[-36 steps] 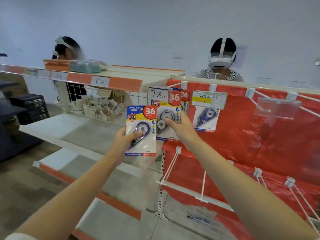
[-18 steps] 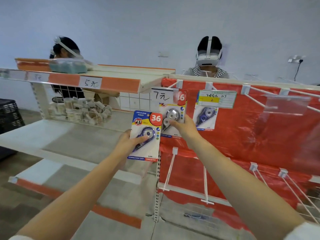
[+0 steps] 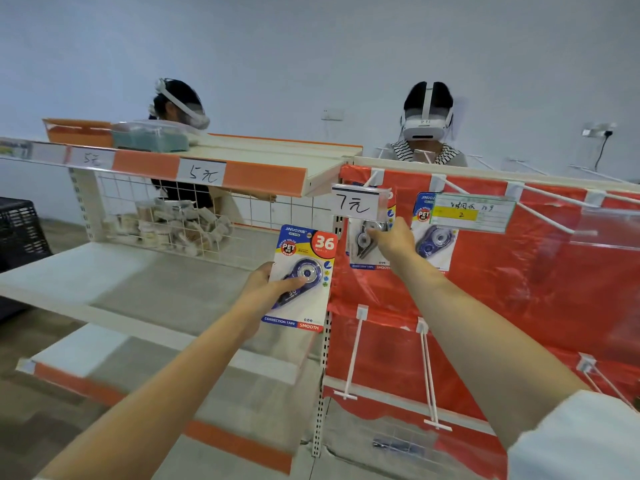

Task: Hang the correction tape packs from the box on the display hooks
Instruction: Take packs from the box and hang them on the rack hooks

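My left hand [image 3: 268, 287] grips a blue-and-yellow correction tape pack [image 3: 304, 275] upright in front of the shelf post. My right hand [image 3: 393, 239] pinches a second pack [image 3: 365, 247] that hangs under the "7元" price tag [image 3: 358, 204] on the top-left display hook of the red panel [image 3: 536, 271]. Its upper part is hidden behind the tag. A third pack [image 3: 436, 237] hangs on the neighbouring hook, behind a yellow-and-green label [image 3: 472, 212]. The box is out of view.
Bare white hooks [image 3: 547, 216] stick out along the panel's top right, and more hooks [image 3: 427, 375] point down lower on it. To the left stand white shelves [image 3: 104, 271] with a wire basket of small items [image 3: 173, 223]. Two persons in headsets stand behind the racks.
My right hand has pushed its pack further back along the hook, up behind the price tag. My left hand with the other pack stays just left of it. The view shifted slightly.
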`<state>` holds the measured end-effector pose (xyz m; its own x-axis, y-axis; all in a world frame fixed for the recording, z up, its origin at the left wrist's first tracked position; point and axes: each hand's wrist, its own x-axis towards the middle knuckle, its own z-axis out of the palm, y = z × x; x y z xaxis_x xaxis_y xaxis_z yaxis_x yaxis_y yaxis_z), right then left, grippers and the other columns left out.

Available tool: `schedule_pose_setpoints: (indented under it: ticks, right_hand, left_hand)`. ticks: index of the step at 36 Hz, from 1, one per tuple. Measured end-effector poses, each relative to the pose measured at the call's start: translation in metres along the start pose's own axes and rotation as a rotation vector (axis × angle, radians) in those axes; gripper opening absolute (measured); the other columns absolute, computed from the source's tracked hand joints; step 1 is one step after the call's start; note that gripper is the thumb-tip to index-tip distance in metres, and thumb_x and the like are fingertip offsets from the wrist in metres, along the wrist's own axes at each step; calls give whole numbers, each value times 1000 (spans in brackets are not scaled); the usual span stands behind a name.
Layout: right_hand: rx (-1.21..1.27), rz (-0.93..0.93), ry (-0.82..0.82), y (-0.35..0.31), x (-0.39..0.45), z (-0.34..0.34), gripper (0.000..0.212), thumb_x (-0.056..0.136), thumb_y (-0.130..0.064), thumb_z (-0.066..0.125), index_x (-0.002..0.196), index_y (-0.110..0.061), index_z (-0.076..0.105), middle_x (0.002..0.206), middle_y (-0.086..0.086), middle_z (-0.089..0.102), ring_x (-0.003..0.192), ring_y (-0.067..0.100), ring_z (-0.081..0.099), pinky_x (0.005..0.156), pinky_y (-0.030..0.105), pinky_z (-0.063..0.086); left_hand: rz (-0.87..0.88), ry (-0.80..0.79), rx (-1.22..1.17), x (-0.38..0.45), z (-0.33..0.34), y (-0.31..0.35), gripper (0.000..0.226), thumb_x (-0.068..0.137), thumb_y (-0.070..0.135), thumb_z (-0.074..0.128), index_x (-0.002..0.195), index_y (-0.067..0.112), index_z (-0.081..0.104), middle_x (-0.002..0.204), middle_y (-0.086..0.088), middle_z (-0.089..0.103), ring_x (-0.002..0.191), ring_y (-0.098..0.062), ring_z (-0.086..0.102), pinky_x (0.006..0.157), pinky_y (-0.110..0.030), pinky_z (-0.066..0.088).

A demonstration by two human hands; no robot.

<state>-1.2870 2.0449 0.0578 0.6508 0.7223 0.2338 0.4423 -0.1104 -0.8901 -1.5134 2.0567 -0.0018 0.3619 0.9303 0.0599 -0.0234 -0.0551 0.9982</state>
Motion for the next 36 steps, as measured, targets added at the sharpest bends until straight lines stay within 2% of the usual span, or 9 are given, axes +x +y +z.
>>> schedule_pose_setpoints:
  ticks: [6, 9, 12, 15, 20, 25, 29, 32, 36]
  right_hand:
    - [-171, -36, -56, 15, -9, -5, 44, 91, -21, 63, 125, 2, 45, 125, 20, 54, 116, 35, 51, 83, 34, 40]
    - [-363, -105, -85, 24, -18, -13, 34, 93, -17, 55, 118, 4, 45, 119, 25, 54, 112, 40, 51, 77, 35, 38]
    - [-607, -235, -114, 36, -27, -25, 23, 95, -16, 53, 108, -1, 42, 115, 26, 58, 104, 42, 55, 72, 39, 39]
    - [-744, -320, -145, 43, -38, -38, 25, 94, -17, 53, 111, -1, 44, 114, 23, 59, 103, 40, 57, 76, 42, 44]
    - [-883, -407, -253, 53, -58, -59, 27, 94, -18, 51, 116, -5, 45, 121, 18, 57, 109, 37, 55, 81, 42, 43]
    - [-818, -409, -305, 60, -78, -73, 34, 91, -13, 49, 124, -6, 45, 125, 18, 58, 110, 41, 55, 80, 44, 46]
    - [-681, -299, -335, 59, -86, -85, 37, 87, -10, 54, 123, -6, 44, 121, 19, 60, 110, 38, 56, 81, 38, 45]
    - [-492, -201, -381, 59, -91, -96, 39, 85, -8, 56, 123, -10, 45, 119, 13, 61, 106, 30, 59, 81, 34, 48]
    - [-222, -68, -355, 61, -98, -104, 29, 85, -12, 55, 113, -13, 48, 106, 6, 61, 98, 25, 59, 89, 44, 49]
  left_hand:
    - [0, -34, 9, 1, 8, -3, 31, 77, 17, 79, 98, 23, 56, 99, -4, 72, 86, -26, 71, 72, -38, 58]
    - [3, -38, 1, 0, 17, -4, 30, 77, 16, 79, 97, 22, 57, 97, -4, 72, 85, -27, 71, 75, -40, 58]
    - [2, -43, -10, 2, 30, -5, 28, 78, 16, 77, 97, 21, 58, 96, -5, 72, 83, -25, 71, 71, -37, 58]
    - [23, -55, -21, 2, 46, -5, 23, 79, 11, 76, 93, 18, 60, 93, -6, 72, 76, -22, 69, 67, -33, 55]
    - [21, -107, -43, 3, 76, -6, 23, 79, 11, 75, 98, 13, 63, 100, -11, 73, 81, -26, 70, 77, -41, 55]
    - [20, -98, -86, -1, 107, -6, 24, 79, 13, 76, 97, 15, 61, 93, -6, 72, 74, -20, 70, 62, -31, 57]
    - [-29, -121, -103, 0, 122, -9, 36, 76, 19, 80, 106, 15, 60, 104, -10, 72, 92, -31, 70, 85, -52, 56]
    - [0, -157, -71, -1, 128, -11, 38, 75, 24, 80, 107, 19, 61, 106, -7, 72, 96, -28, 69, 88, -53, 54]
    - [89, -244, 41, -11, 132, -7, 51, 65, 50, 76, 109, 33, 58, 112, 6, 69, 106, -20, 65, 97, -48, 50]
